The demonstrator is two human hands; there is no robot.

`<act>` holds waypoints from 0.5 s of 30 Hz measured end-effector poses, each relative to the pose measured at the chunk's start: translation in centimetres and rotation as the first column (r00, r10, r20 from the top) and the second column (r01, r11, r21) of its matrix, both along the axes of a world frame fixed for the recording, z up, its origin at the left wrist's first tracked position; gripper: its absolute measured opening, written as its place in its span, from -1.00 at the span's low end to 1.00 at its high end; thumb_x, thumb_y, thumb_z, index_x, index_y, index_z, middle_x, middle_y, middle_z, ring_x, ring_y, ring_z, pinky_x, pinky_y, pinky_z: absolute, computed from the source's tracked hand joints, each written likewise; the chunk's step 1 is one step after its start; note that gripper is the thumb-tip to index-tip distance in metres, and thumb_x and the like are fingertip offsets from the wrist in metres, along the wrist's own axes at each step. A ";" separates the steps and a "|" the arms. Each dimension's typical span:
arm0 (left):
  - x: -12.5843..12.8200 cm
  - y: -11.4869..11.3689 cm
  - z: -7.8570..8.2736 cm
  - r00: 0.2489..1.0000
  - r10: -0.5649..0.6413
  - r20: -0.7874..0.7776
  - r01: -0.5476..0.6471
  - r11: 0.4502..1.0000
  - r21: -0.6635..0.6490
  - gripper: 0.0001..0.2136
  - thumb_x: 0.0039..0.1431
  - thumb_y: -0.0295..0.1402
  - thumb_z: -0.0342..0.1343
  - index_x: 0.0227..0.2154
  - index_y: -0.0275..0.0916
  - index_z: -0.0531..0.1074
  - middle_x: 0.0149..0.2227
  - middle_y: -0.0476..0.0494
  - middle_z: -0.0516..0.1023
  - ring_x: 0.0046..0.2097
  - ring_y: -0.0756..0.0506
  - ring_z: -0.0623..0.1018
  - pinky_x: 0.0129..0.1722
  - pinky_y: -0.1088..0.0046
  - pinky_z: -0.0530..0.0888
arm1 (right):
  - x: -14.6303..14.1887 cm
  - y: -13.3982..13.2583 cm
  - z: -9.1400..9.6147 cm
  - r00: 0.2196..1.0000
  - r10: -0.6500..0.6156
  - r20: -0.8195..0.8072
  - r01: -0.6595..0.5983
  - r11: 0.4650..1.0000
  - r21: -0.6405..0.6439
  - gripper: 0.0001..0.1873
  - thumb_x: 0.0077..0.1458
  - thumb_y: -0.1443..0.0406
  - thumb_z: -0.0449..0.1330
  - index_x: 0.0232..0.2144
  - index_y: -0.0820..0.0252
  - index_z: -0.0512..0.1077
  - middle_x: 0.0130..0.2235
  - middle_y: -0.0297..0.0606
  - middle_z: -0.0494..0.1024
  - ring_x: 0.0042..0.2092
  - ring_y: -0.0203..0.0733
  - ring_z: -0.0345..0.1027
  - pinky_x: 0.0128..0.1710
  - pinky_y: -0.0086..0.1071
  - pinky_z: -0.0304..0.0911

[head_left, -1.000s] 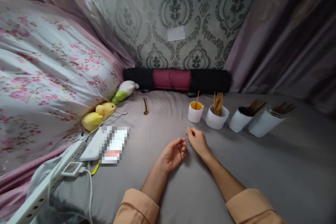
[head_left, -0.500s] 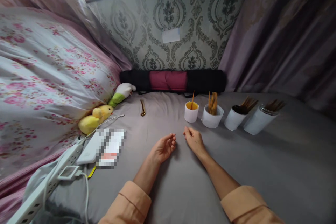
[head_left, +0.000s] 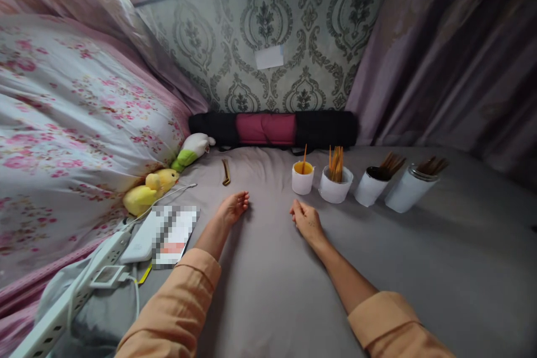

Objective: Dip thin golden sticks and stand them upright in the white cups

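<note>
Our left hand (head_left: 235, 207) curls, unclosed, near the brass-coloured tool (head_left: 227, 180) toward the grey sheet's far edge (head_left: 262, 161); whether our right hand (head_left: 307, 221) clasps anything near the yellow-lined cup (head_left: 302, 183), we cannot tell. Moving low best avoids knocks.

Home: curtains (head_left: 411, 61), wallpaper (head_left: 266, 17), plush toys (head_left: 140, 199)

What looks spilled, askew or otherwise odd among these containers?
Nothing looks spilled. The dark-lined cup and rightmost jar appear to lean right, unlike the yellow-lined cup, though that may be lens distortion.
</note>
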State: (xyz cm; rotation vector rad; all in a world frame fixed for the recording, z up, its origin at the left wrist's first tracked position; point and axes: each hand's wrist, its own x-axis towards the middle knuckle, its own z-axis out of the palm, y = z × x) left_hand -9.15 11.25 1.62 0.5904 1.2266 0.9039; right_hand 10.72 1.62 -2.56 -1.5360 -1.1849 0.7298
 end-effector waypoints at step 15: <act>-3.6 5.3 0.1 0.713 0.148 -0.685 0.080 0.954 0.290 -0.87 -0.08 -0.44 0.06 -0.41 -0.36 0.40 -0.53 -0.12 0.44 -0.56 0.04 0.39 -0.60 0.58 0.26 | 0.1 -0.1 0.2 0.999 0.013 0.039 -0.014 1.000 0.012 -0.46 0.08 -0.04 -0.14 -0.60 0.23 0.33 -0.68 -0.35 0.28 -0.66 -0.36 0.13 -0.65 -0.49 0.01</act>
